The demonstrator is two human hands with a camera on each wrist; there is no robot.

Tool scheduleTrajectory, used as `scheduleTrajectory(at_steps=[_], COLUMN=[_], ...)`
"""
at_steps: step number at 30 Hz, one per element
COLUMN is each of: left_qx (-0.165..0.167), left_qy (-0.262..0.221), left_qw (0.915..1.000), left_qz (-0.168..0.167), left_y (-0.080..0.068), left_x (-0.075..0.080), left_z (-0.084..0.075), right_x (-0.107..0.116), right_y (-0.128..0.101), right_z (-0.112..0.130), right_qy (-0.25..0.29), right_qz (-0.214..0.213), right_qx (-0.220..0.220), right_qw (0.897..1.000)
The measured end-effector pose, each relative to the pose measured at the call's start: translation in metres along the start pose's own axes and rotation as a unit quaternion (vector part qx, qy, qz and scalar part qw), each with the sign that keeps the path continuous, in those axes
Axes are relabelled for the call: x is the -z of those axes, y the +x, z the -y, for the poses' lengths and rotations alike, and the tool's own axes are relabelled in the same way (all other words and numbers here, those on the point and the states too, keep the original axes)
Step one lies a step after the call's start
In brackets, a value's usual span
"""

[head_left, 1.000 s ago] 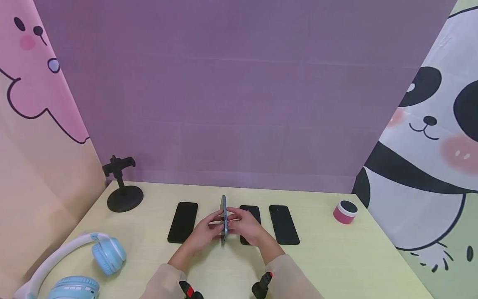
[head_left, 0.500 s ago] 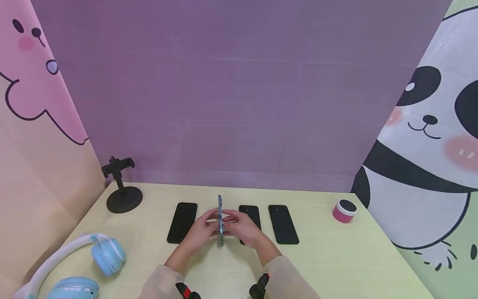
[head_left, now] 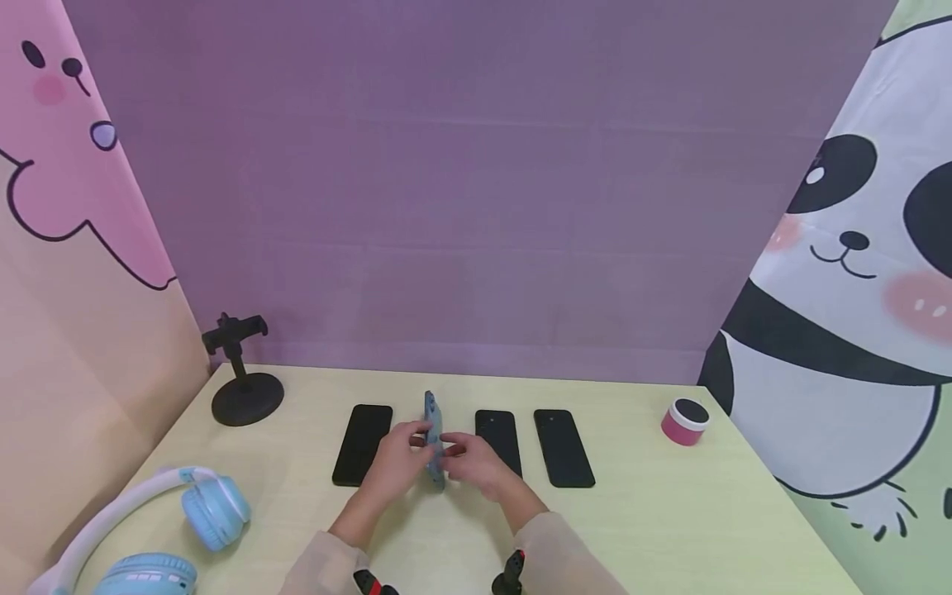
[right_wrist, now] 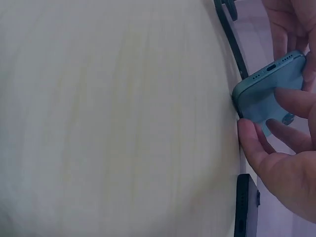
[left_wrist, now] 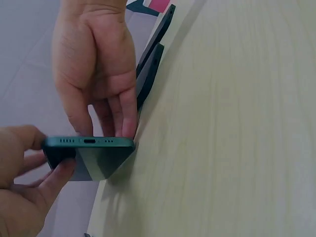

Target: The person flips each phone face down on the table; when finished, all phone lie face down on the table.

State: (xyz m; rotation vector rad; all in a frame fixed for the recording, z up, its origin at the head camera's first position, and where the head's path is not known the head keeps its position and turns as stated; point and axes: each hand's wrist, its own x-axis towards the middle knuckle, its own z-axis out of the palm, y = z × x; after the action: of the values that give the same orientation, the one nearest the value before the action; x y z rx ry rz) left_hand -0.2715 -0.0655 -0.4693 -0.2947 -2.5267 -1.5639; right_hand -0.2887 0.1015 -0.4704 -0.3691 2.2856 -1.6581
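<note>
A blue-green smartphone [head_left: 435,430] stands on its long edge just over the table, its end with the charging port toward me. My left hand [head_left: 397,463] holds it from the left; in the left wrist view the left thumb [left_wrist: 63,170] lies on one face and the other fingers are at the upper edge. From the other side, my right hand [head_left: 479,467] holds the phone. In the right wrist view its fingertips [right_wrist: 284,95] rest on the phone's back [right_wrist: 264,101], one at the lower edge.
A black phone [head_left: 362,446] lies left of my hands; two more, a dark phone [head_left: 498,438] and another phone [head_left: 565,449], lie to the right. A black phone stand [head_left: 248,399] is back left, blue headphones [head_left: 216,511] front left, and a pink jar [head_left: 685,423] back right.
The held phone has shifted slightly left and turned from edge-on, so one blue face now shows. My right hand has moved slightly left and toward me.
</note>
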Motion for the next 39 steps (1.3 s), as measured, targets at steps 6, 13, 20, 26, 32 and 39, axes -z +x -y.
scheduleTrajectory(at_steps=[6, 13, 20, 26, 32, 39], left_qx=[0.007, 0.017, 0.011, 0.026, 0.044, 0.055], left_qy=[0.030, 0.050, 0.107, 0.126, 0.133, 0.140], left_qw=[0.9994, 0.9983, 0.9938, 0.9912, 0.9899, 0.9885], left_qz=[-0.018, -0.024, -0.026, -0.032, -0.025, -0.013], left_y=[-0.002, -0.004, -0.003, -0.002, -0.001, -0.001], left_x=[0.005, 0.007, 0.001, -0.003, -0.005, -0.002], left_z=[0.004, 0.013, 0.022, 0.026, 0.028, 0.025], right_x=[-0.003, -0.003, -0.005, -0.010, -0.013, -0.015], right_y=[-0.001, 0.000, 0.003, 0.007, 0.007, 0.006], right_z=[0.003, 0.002, 0.001, 0.002, 0.005, 0.009], right_qy=[-0.020, -0.063, -0.125, -0.173, -0.198, -0.210], right_qz=[-0.013, -0.025, -0.055, -0.078, -0.087, -0.091], right_qx=[-0.007, -0.011, -0.008, -0.015, -0.026, -0.029], right_qw=[1.000, 0.998, 0.991, 0.982, 0.976, 0.973])
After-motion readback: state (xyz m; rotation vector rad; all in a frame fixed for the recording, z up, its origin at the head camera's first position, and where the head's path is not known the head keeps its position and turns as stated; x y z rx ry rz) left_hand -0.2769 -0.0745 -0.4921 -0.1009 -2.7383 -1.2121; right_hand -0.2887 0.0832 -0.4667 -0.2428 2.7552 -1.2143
